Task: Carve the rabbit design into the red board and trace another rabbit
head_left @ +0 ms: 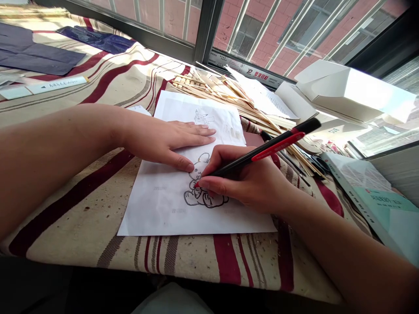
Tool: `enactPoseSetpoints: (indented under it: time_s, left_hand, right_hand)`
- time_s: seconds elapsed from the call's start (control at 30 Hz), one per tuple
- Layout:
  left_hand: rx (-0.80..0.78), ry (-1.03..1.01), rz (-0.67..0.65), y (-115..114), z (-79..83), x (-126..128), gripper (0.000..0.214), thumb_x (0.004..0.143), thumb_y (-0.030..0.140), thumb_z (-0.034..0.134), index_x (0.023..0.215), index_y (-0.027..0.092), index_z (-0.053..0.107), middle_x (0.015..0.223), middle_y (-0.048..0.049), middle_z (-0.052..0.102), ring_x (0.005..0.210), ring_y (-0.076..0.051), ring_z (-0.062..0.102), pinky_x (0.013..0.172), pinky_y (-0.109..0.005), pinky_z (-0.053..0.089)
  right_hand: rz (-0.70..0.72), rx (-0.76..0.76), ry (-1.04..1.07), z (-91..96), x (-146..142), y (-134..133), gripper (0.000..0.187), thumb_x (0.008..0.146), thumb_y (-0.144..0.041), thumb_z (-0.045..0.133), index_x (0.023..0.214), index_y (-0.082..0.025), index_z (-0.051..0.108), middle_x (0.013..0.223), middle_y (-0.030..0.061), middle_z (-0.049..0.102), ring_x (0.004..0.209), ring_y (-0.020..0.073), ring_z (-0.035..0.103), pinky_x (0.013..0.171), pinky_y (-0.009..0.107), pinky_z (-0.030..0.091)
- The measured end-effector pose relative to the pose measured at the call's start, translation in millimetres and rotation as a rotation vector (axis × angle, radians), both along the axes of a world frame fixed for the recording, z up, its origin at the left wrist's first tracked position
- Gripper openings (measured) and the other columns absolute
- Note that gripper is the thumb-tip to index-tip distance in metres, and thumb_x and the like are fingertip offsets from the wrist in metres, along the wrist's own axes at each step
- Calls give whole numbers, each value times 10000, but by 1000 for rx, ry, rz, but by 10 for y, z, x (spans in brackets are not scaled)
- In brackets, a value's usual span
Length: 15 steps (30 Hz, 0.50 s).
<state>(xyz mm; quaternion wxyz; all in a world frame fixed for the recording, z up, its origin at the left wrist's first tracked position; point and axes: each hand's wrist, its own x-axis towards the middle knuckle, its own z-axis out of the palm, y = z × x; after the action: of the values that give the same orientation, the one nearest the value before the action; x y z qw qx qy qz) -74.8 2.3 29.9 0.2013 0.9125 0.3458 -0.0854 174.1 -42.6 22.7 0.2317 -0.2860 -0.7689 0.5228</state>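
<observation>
Left forearm (62, 152) and right forearm (347, 246) close in, pen (262, 153) at a cartoon animal (199, 195)

Both arms bare, reaching over a striped cloth (193, 253). Left hand (166, 139) lies palm down on a white sheet (157, 209), fingers stretched, grasping nothing; thumb tip at the edge of the animal's head, other fingertips by a smaller, fainter figure (200, 117). Right hand (252, 183) grasps the pen low, thumb and index finger pinching just above the red tip, back end slanting up to the right. Tip at the animal's middle; contact with the paper hard to confirm.

Sheet lies on the cloth, under both hands. Beyond it, thin wooden strips (209, 89) in a loose heap; a book (376, 205) past the right forearm.

Step in hand, by my reading: line work on the body, with bold outlines of head and feet already down. Next stroke likely calls for a firm left palm against slipping and a short, light pull of the pen.
</observation>
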Motion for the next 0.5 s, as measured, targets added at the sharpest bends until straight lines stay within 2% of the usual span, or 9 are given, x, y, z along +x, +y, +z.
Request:
enactPoseSetpoints:
  time_s: [0.23,0.3,0.4,0.5]
  left_hand:
    - [-17,-36,14,17,-26,-28,1045,990,784,445,1831,207,218,1925,-42,93,1783,-346,94,1430,-455,45]
    - [-23,-38,20,19,-23,-31,1039,987,792,457,1827,221,239,1925,-42,85,1782,-354,95,1430,-463,50]
    - [-32,-34,37,15,-10,-24,1051,980,801,467,1822,208,260,1925,-59,83,1780,-370,92,1430,-475,53]
    - [-34,-24,26,12,-5,-16,1048,984,794,444,1816,179,277,1926,-67,68,1781,-366,89,1430,-473,54]
  right_hand:
    - [5,32,-25,9,5,28,238,859,-185,925,795,-178,696,692,-39,684,614,93,578,533,228,470]
    - [-45,9,27,-14,3,50,248,863,-218,925,802,-189,686,679,-39,701,602,100,598,545,238,489]
    - [-197,31,111,-51,-14,85,292,862,-238,925,792,-203,644,662,-39,722,599,108,633,576,248,516]
    - [-212,107,79,-73,-38,100,320,839,-212,937,762,-203,627,643,-47,704,588,99,605,564,240,495]
